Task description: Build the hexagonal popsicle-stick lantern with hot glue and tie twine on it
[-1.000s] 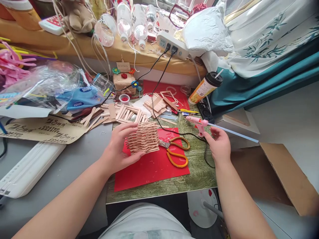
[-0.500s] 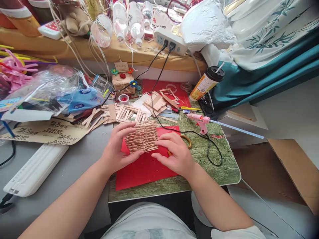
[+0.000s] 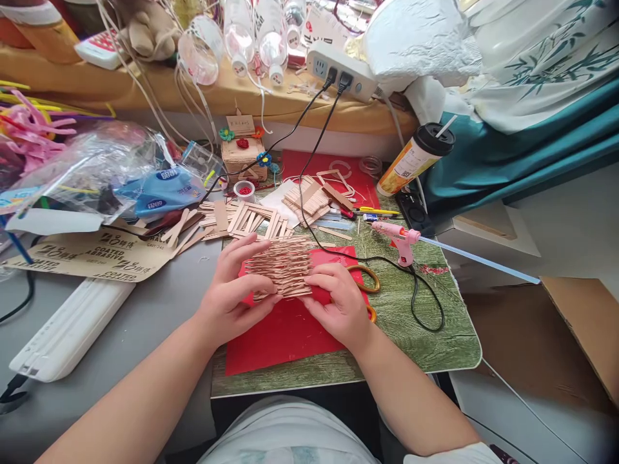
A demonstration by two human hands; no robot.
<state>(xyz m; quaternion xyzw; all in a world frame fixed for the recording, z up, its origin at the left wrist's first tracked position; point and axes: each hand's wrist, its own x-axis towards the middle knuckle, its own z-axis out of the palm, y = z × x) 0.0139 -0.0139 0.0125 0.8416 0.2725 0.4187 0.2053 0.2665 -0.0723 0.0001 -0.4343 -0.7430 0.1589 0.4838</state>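
Note:
A stack of thin wooden sticks [image 3: 283, 265], layered into a block, is held between both hands above a red sheet [image 3: 285, 338]. My left hand [image 3: 236, 290] grips its left side, with the thumb at the lower edge and a bent finger across the front. At the lower right corner, my right hand [image 3: 341, 299] pinches the block between thumb and fingers. Scissors with orange handles [image 3: 370, 278] lie just right of my right hand, partly hidden by it.
A pink glue gun [image 3: 399, 238] with a long glue stick lies to the right, its cord looped. Loose sticks [image 3: 251, 221] lie behind the block. A lidded cup [image 3: 416, 158] stands at the back right, and a power strip [image 3: 341, 74] sits on the shelf.
My left fingers have bent down over the block's front. My right hand has closed in on its lower right corner. The view has shifted slightly, and more of the scissors shows.

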